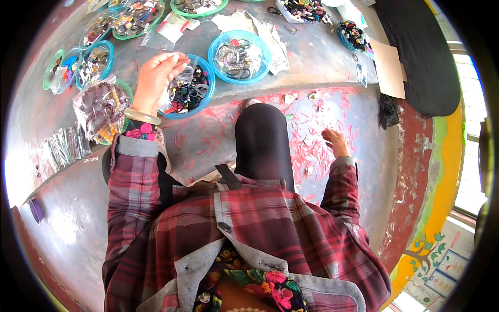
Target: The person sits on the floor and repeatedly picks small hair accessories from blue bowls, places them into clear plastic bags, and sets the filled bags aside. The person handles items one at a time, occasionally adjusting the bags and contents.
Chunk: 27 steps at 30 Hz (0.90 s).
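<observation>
My left hand [157,78] is raised over a blue bowl [212,86] of small black, white and coloured pieces. Its thumb and fingers are pinched together, and whatever lies between them is too small to make out. A pale bangle [142,116] circles that wrist. Off to the right, my right hand [336,142] hangs above a floor strewn with red scraps [312,151]. Its fingers are loosely stretched and hold nothing I can see. Another blue bowl [268,58], filled with clear bags and dark rings, stands just right of the first.
Several more bowls crowd the raised ledge [306,57] at the far left. Bagged beads [101,104] and silvery packets [67,143] lie near my left arm. A white tray [291,18], a small blue basket [343,39] and brown cardboard [387,73] are at the far right.
</observation>
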Each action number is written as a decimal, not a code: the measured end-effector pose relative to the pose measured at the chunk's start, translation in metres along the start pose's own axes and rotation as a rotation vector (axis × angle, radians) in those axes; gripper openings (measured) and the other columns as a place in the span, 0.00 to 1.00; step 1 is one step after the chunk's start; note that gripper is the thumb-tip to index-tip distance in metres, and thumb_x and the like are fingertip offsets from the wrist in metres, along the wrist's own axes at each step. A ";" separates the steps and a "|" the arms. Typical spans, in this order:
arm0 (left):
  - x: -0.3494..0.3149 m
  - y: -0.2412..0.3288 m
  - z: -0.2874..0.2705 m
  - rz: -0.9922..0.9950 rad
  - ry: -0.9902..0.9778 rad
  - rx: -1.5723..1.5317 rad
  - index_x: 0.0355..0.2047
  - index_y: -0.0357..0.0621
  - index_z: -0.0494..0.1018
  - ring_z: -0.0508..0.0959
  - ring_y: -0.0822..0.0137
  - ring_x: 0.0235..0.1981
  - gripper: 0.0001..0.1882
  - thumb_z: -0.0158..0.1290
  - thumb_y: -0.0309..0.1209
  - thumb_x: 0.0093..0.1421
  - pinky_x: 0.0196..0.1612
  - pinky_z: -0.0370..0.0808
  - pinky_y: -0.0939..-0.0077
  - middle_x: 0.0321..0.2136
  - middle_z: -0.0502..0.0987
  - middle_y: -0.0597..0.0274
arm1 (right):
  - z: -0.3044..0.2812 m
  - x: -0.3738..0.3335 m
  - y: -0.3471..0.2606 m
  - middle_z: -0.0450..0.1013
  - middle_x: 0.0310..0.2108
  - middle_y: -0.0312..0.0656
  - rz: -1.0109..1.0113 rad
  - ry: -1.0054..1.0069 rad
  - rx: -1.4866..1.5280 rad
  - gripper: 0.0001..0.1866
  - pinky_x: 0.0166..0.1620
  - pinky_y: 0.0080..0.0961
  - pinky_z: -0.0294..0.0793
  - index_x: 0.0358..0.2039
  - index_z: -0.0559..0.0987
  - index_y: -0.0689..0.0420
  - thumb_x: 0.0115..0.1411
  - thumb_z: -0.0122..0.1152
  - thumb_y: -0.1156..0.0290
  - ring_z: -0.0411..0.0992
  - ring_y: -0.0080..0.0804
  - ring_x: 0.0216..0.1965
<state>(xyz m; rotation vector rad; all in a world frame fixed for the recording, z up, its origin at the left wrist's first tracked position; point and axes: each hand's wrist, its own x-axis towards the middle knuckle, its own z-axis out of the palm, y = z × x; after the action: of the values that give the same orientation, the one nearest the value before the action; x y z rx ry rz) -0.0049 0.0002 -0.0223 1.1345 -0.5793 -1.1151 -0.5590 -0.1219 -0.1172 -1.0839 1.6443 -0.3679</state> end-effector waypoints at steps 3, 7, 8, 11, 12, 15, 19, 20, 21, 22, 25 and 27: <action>0.009 -0.007 0.015 -0.026 -0.042 -0.036 0.39 0.27 0.69 0.75 0.58 0.43 0.12 0.45 0.25 0.60 0.49 0.71 0.72 0.39 0.74 0.48 | -0.069 0.051 0.086 0.75 0.33 0.34 -0.533 -0.032 -1.433 0.13 0.35 0.23 0.70 0.37 0.76 0.52 0.52 0.58 0.63 0.72 0.27 0.36; 0.006 -0.006 0.010 -0.018 -0.048 -0.007 0.39 0.28 0.69 0.75 0.59 0.43 0.11 0.45 0.26 0.60 0.49 0.71 0.72 0.39 0.74 0.49 | -0.051 0.016 0.041 0.74 0.33 0.35 -0.039 0.132 -0.756 0.15 0.34 0.24 0.71 0.42 0.76 0.53 0.55 0.54 0.64 0.71 0.28 0.33; 0.005 -0.005 0.006 -0.013 -0.043 -0.003 0.39 0.28 0.69 0.75 0.59 0.43 0.11 0.45 0.26 0.60 0.49 0.71 0.72 0.39 0.74 0.49 | -0.041 0.002 0.026 0.74 0.33 0.36 -0.008 0.075 -0.431 0.14 0.34 0.23 0.70 0.41 0.76 0.54 0.55 0.53 0.65 0.71 0.28 0.32; 0.002 -0.002 0.006 -0.008 -0.034 0.001 0.39 0.29 0.70 0.75 0.60 0.43 0.11 0.45 0.26 0.61 0.49 0.71 0.72 0.38 0.74 0.49 | -0.029 -0.014 0.011 0.73 0.35 0.38 0.140 -0.044 0.186 0.13 0.33 0.21 0.69 0.38 0.76 0.59 0.56 0.51 0.66 0.70 0.28 0.30; 0.013 -0.008 0.023 -0.024 -0.102 -0.053 0.39 0.29 0.70 0.75 0.60 0.43 0.11 0.45 0.26 0.61 0.49 0.71 0.72 0.38 0.74 0.49 | -0.113 0.021 0.086 0.73 0.36 0.38 0.287 -0.127 -0.280 0.12 0.35 0.23 0.69 0.39 0.75 0.57 0.57 0.50 0.67 0.71 0.29 0.33; 0.006 -0.005 0.006 -0.015 -0.047 0.005 0.39 0.28 0.69 0.75 0.60 0.43 0.12 0.45 0.27 0.61 0.48 0.71 0.72 0.38 0.74 0.49 | -0.048 -0.008 0.025 0.72 0.39 0.41 0.315 0.028 -0.194 0.16 0.40 0.27 0.68 0.40 0.75 0.58 0.59 0.47 0.61 0.69 0.31 0.40; 0.003 -0.001 0.012 0.002 -0.050 -0.009 0.39 0.28 0.69 0.75 0.60 0.43 0.12 0.45 0.27 0.61 0.48 0.71 0.73 0.38 0.74 0.49 | -0.043 -0.023 0.013 0.69 0.46 0.46 0.206 -0.004 -0.058 0.24 0.49 0.32 0.65 0.48 0.70 0.58 0.61 0.42 0.52 0.66 0.35 0.49; 0.002 0.000 0.014 0.000 -0.051 -0.010 0.39 0.28 0.69 0.75 0.60 0.42 0.12 0.45 0.27 0.61 0.48 0.71 0.73 0.38 0.74 0.49 | -0.045 -0.024 0.013 0.68 0.48 0.47 0.147 -0.073 0.146 0.27 0.51 0.34 0.64 0.50 0.69 0.58 0.61 0.41 0.50 0.64 0.36 0.51; 0.001 0.001 0.014 -0.005 -0.049 -0.007 0.39 0.28 0.69 0.75 0.60 0.42 0.12 0.45 0.27 0.61 0.48 0.71 0.73 0.38 0.74 0.49 | -0.043 -0.027 0.006 0.67 0.50 0.48 0.095 -0.131 0.193 0.29 0.53 0.34 0.62 0.54 0.64 0.58 0.62 0.39 0.49 0.63 0.39 0.53; 0.001 0.001 0.013 -0.003 -0.047 -0.007 0.39 0.28 0.69 0.75 0.60 0.42 0.12 0.45 0.27 0.61 0.48 0.71 0.73 0.38 0.74 0.49 | -0.038 -0.029 0.000 0.67 0.50 0.48 0.074 -0.143 0.215 0.29 0.53 0.33 0.63 0.54 0.64 0.58 0.62 0.39 0.49 0.64 0.38 0.52; 0.001 0.000 0.010 0.000 -0.043 -0.002 0.39 0.28 0.69 0.75 0.60 0.42 0.12 0.45 0.27 0.61 0.48 0.72 0.73 0.38 0.74 0.49 | -0.023 -0.036 -0.019 0.67 0.50 0.48 -0.003 -0.176 0.297 0.27 0.52 0.32 0.63 0.54 0.65 0.58 0.62 0.40 0.51 0.66 0.38 0.50; 0.001 0.000 0.009 -0.006 -0.042 0.005 0.39 0.28 0.69 0.75 0.60 0.42 0.12 0.45 0.27 0.61 0.48 0.72 0.73 0.38 0.74 0.49 | -0.019 -0.043 -0.027 0.67 0.50 0.47 -0.072 -0.188 0.377 0.27 0.54 0.34 0.62 0.53 0.65 0.57 0.61 0.43 0.51 0.65 0.39 0.52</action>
<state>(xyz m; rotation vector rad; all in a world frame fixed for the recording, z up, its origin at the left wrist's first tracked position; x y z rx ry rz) -0.0122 -0.0042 -0.0197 1.1200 -0.6116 -1.1451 -0.5632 -0.1076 -0.0646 -0.8648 1.3069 -0.5791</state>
